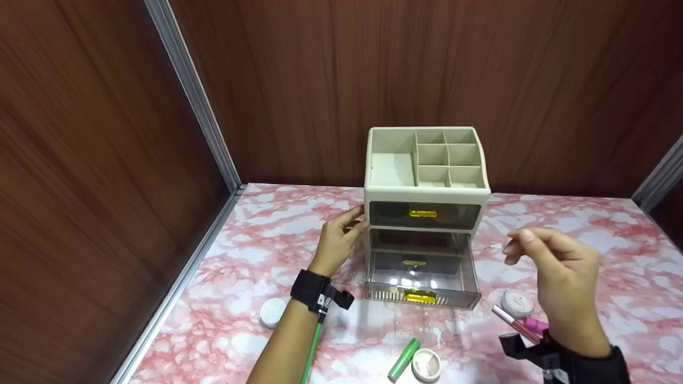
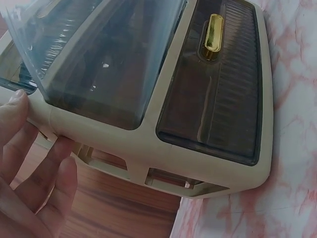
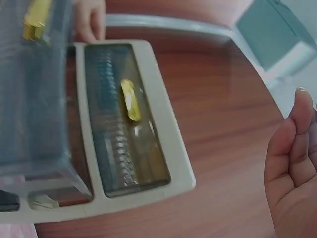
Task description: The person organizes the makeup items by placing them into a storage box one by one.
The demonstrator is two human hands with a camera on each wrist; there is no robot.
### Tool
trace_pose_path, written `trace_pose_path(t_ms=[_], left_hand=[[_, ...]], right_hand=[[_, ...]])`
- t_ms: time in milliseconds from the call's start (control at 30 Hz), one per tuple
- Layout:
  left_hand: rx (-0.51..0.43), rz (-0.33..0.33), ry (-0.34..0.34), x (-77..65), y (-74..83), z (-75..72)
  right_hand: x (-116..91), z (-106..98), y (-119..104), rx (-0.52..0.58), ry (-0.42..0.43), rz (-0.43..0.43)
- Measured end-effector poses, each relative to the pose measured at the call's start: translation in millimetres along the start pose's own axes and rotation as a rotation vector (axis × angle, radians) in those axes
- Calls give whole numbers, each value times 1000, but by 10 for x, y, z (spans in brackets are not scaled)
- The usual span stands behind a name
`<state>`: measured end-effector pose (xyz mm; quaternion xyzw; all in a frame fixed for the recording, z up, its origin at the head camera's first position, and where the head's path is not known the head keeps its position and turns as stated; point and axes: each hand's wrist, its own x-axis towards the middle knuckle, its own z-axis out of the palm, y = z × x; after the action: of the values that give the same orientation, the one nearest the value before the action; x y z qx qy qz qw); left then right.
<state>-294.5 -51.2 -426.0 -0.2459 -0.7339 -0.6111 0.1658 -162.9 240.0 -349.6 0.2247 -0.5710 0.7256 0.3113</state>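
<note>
A cream drawer organizer (image 1: 427, 190) with a divided top stands on the table. Its smoky, see-through middle drawer (image 1: 469, 269), fitted with a gold handle, is pulled out, while the upper drawer (image 1: 389, 214) is closed. Through the pulled-out drawer, the lower drawer's gold handle (image 1: 414, 263) shows. My left hand (image 1: 338, 240) touches the organizer's left side; in the left wrist view its thumb (image 2: 15, 111) lies by the front frame, the other fingers along the side. To the right of the organizer my right hand (image 1: 565, 272) is raised, fingers loosely bent, holding nothing.
A green tube (image 1: 404, 360) and a round white-rimmed case (image 1: 426, 365) lie in front. At right are a round powder case (image 1: 517, 303), a lip gloss tube (image 1: 515, 324) and a pink item (image 1: 535, 324). A white round item (image 1: 273, 312) lies left. Wooden panels (image 1: 320, 90) enclose the table.
</note>
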Motion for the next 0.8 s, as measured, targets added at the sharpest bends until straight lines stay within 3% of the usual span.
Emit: trace_pose_path(t_ms=[200, 433, 667, 800], left_hand=[[-14, -9, -10, -4, 6, -1], [2, -19, -6, -29, 4, -1], [6, 17, -2, -9, 7, 11], [21, 22, 5, -13, 6, 0]], right_hand=[[100, -225, 426, 32, 143, 13], [78, -448, 1071, -82, 267, 192], [-12, -532, 1441, -246, 249, 389], [-59, -526, 1552, -317, 201, 415]])
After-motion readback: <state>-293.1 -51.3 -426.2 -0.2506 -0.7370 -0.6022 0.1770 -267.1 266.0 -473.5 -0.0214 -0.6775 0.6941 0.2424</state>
